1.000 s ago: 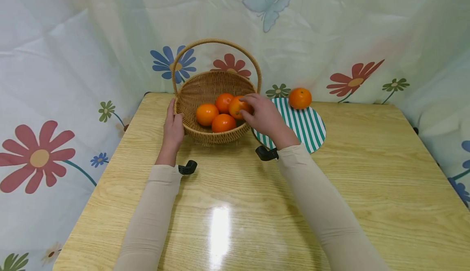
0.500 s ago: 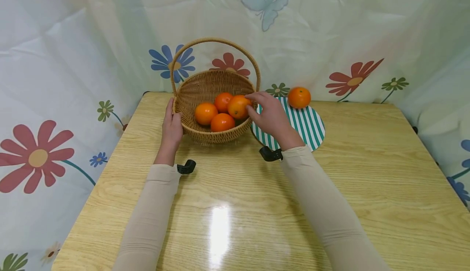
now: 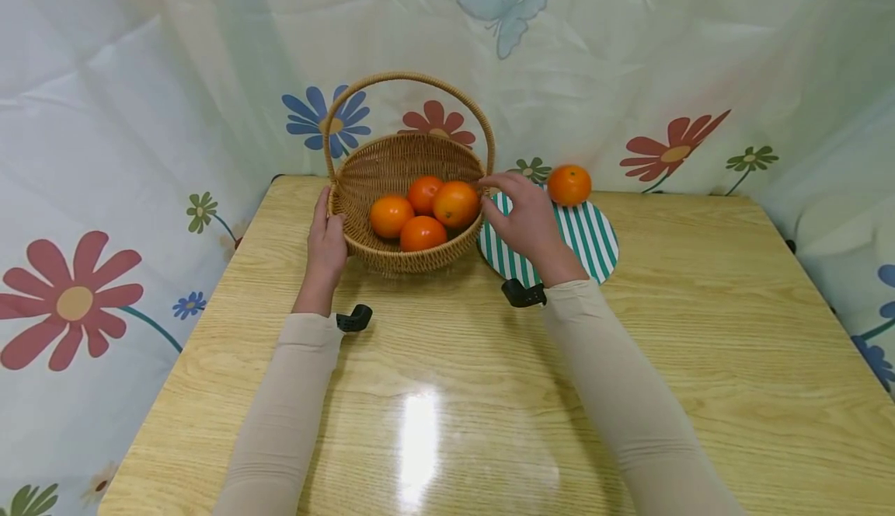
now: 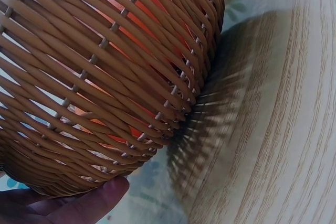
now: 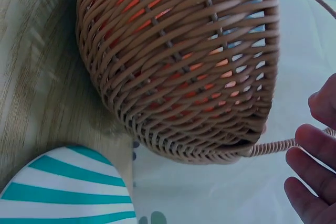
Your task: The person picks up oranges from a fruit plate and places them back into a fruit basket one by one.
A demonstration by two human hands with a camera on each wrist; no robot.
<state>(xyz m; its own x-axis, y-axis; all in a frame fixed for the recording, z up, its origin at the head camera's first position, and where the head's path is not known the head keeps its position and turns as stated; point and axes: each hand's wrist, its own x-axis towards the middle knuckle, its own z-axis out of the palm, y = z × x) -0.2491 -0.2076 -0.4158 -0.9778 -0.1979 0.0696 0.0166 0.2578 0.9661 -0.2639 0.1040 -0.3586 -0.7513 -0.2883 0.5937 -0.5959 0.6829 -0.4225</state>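
A wicker basket (image 3: 412,261) with a tall arched handle stands tilted on the table, its mouth facing me. Several oranges (image 3: 456,204) lie together inside it. My left hand (image 3: 326,244) holds the basket by its left side; the left wrist view shows a fingertip (image 4: 113,190) against the weave. At the basket's right rim hovers my right hand (image 3: 524,217), thumb and fingers spread apart with nothing between them. In the right wrist view the right fingers (image 5: 310,169) stand off the basket's wall, close to the handle. Another orange (image 3: 569,185) sits outside the basket, on the right.
A round green-and-white striped mat (image 3: 594,248) lies right of the basket, partly behind my right hand, with the lone orange at its far edge. The wooden table (image 3: 699,329) ends at a flower-printed curtain (image 3: 594,81) behind and at the sides.
My right hand has let go of the rightmost orange in the basket and drawn back to the right, to the rim. The left hand stays on the basket.
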